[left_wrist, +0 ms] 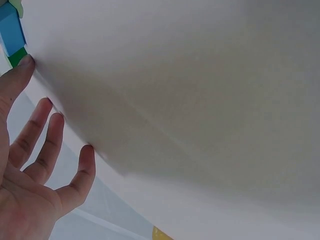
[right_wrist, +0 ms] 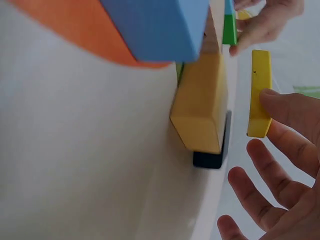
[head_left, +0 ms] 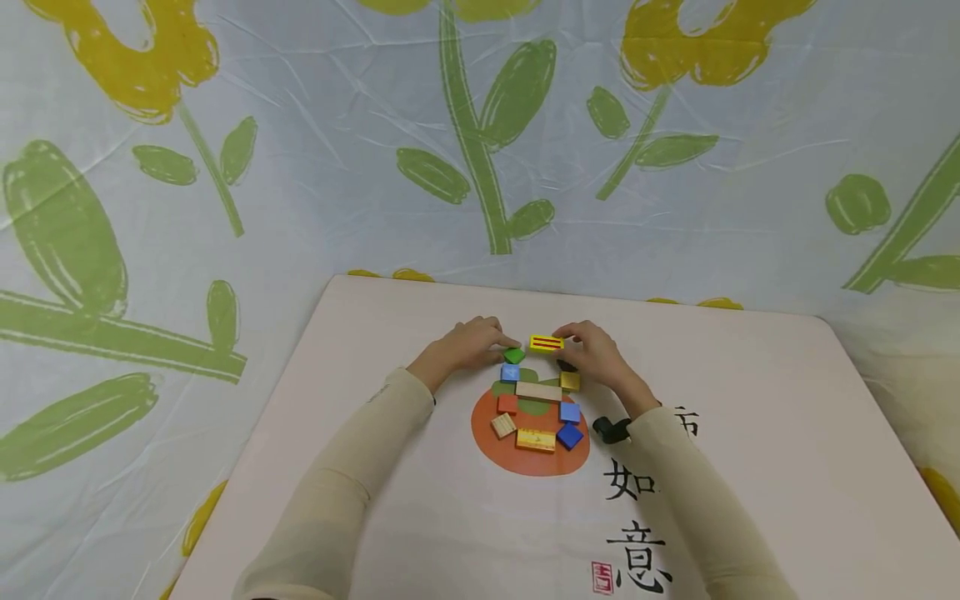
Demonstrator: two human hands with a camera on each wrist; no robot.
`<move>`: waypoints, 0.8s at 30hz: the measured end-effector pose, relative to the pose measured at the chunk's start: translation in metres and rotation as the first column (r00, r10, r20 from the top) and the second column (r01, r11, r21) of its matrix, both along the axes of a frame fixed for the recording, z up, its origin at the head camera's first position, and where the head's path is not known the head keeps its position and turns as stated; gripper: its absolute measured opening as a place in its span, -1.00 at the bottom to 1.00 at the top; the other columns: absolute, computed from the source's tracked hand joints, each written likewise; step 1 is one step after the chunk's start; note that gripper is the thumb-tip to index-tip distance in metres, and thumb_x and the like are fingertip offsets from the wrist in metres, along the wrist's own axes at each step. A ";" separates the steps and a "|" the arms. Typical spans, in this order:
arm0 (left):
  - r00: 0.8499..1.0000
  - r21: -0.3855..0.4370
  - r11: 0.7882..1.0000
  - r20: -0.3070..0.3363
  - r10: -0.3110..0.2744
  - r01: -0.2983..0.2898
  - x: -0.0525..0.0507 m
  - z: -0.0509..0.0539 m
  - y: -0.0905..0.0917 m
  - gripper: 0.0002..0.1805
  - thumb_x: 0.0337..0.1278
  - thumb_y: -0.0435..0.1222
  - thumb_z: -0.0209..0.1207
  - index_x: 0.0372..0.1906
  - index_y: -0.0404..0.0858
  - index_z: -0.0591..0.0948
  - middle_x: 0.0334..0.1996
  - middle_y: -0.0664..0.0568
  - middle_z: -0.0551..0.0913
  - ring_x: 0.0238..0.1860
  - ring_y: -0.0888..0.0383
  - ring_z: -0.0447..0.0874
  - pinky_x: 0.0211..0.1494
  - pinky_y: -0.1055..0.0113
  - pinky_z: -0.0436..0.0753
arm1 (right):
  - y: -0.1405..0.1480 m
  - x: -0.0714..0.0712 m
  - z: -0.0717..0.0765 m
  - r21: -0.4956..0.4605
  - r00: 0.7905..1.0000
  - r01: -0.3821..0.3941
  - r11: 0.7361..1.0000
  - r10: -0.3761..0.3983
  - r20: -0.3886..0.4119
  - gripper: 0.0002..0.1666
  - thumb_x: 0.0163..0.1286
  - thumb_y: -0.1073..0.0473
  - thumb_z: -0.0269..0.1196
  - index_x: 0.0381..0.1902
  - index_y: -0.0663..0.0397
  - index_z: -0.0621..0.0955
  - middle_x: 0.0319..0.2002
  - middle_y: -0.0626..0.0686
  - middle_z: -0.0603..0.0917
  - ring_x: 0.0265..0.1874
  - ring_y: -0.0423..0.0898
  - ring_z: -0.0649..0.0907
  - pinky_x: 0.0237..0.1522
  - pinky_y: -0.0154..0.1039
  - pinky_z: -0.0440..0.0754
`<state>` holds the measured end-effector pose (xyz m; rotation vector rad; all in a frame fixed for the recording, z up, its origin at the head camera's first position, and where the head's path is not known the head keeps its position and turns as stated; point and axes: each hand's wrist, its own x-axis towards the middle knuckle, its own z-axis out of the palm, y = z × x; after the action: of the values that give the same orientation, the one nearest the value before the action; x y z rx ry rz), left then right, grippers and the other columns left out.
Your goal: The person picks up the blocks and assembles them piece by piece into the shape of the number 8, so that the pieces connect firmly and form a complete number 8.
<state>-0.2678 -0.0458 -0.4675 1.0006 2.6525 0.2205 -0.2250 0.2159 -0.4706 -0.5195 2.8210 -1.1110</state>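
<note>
A yellow block with red stripes is pinched between the thumb and index finger of my right hand; the right wrist view shows the yellow block held off the table. My left hand pinches a small green block by thumb and index finger, its other fingers spread in the left wrist view. Just below the green block sits a blue block. A black block lies partly hidden by my right hand, above a gold block. A long plain wooden block spans the middle.
A red block, a striped wooden block, a yellow-orange block, a dark blue block and a light blue block form a ring on the orange print. Black characters are printed on the table cover.
</note>
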 end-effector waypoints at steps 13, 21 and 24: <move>1.000 0.009 1.000 -0.011 -0.010 0.011 -0.002 -0.001 -0.001 -0.56 0.39 -0.12 0.22 0.32 0.17 0.56 0.04 0.03 0.56 -0.03 0.10 0.50 -0.10 0.09 0.53 | -0.006 -0.004 -0.009 0.055 1.000 -0.003 0.998 0.002 0.017 -0.64 0.35 0.18 0.38 0.06 0.19 0.67 -0.05 0.20 0.61 -0.08 0.13 0.56 -0.06 0.13 0.50; 1.000 0.022 1.000 -0.010 -0.011 0.011 -0.004 -0.004 -0.002 -0.55 0.38 -0.13 0.24 0.32 0.17 0.56 0.04 0.03 0.56 -0.02 0.10 0.49 -0.10 0.09 0.52 | -0.008 -0.007 -0.010 0.085 1.000 -0.002 0.996 0.001 0.015 -0.65 0.35 0.17 0.38 0.05 0.18 0.68 -0.05 0.20 0.62 -0.09 0.13 0.56 -0.08 0.14 0.50; 1.000 0.022 1.000 -0.020 -0.014 0.014 -0.005 -0.005 -0.002 -0.55 0.38 -0.14 0.24 0.32 0.17 0.56 0.04 0.04 0.56 -0.02 0.11 0.49 -0.10 0.09 0.53 | -0.008 -0.009 -0.012 0.101 1.000 -0.001 0.995 0.000 0.013 -0.65 0.35 0.17 0.37 0.06 0.16 0.69 -0.08 0.20 0.61 -0.13 0.12 0.56 -0.15 0.13 0.50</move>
<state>-0.2731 -0.0474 -0.4726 1.0331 2.6651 0.2388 -0.2341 0.2079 -0.4824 -0.5027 2.8467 -0.9614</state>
